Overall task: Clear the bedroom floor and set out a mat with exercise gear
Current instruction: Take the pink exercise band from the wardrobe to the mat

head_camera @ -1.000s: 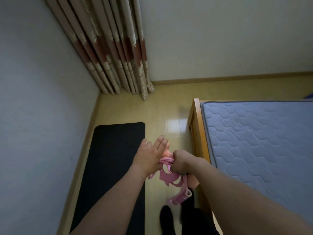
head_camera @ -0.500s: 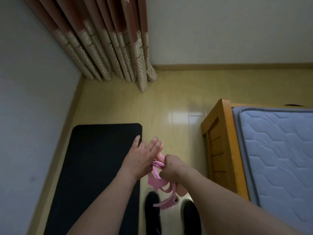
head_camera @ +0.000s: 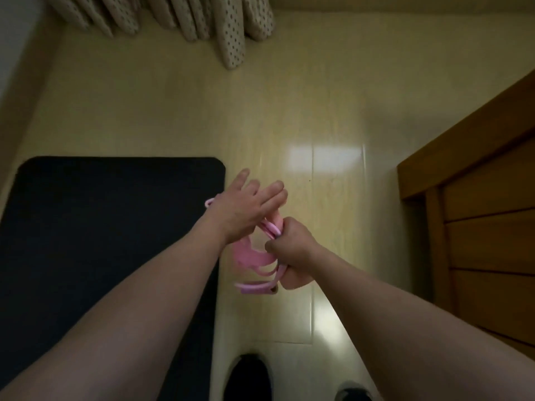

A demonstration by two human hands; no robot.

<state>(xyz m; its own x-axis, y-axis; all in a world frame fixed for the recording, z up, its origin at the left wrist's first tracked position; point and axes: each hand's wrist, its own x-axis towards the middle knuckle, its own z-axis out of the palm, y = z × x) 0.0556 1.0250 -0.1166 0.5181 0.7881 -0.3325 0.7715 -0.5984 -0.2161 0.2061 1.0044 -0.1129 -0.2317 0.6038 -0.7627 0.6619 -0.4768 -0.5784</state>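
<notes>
A black exercise mat [head_camera: 110,244] lies flat on the floor at the left, along the wall. Beside its right edge I hold a bundle of pink resistance bands [head_camera: 250,261] above the floor. My right hand [head_camera: 292,250] grips the bundle in a fist, with loops hanging below it. My left hand [head_camera: 246,209] lies over the top of the bands with its fingers stretched straight; a pink loop shows at its wrist.
The wooden bed frame [head_camera: 477,215] stands at the right. Curtain hems [head_camera: 202,21] hang at the top over the yellow glossy floor [head_camera: 289,111]. My black shoes [head_camera: 249,377] are at the bottom edge. A wall runs along the left.
The view has tilted down and swung left, so the mattress has left the frame. My hands have kept the bands and now sit closer to the mat's right edge.
</notes>
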